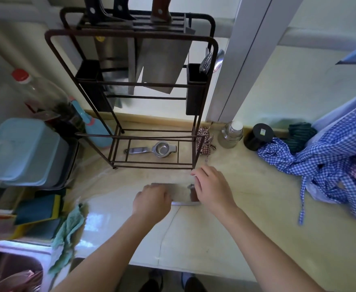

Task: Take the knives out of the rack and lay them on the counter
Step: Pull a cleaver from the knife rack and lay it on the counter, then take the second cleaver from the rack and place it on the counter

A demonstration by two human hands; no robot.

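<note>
Just in front of the rack (130, 91), on the bench (236, 218), a broad cleaver (180, 194) lies flat with its long axis running left to right, handle end toward the right hand (212, 187) and blade tip toward the left hand (151, 200). The right hand's grip covers the handle end with fingers curled down over it; whether it is clamping the handle or only resting on it cannot be told. The left hand is a loose fist pressed on the blade's left end, so its grip also looks closed on top of the steel, not around it. Both hands are touching this knife, one at each end, and the blade between them is blurred.

Up in the rack's top slots three more knives stand upright: two black-handled knives (107, 9) toward the left and a wood-handled cleaver (160, 11) toward the right, blades hanging down inside the frame. Judging from that, the task is about a quarter done. The coming move likely means letting go of the laid cleaver and reaching up and away to the rack top; the right hand sits nearer the wood-handled one, the left nearer the black pair. A small strainer (151, 149) lies on the rack's base, and a checked cloth (320, 165) is heaped well to the rack's right.
</note>
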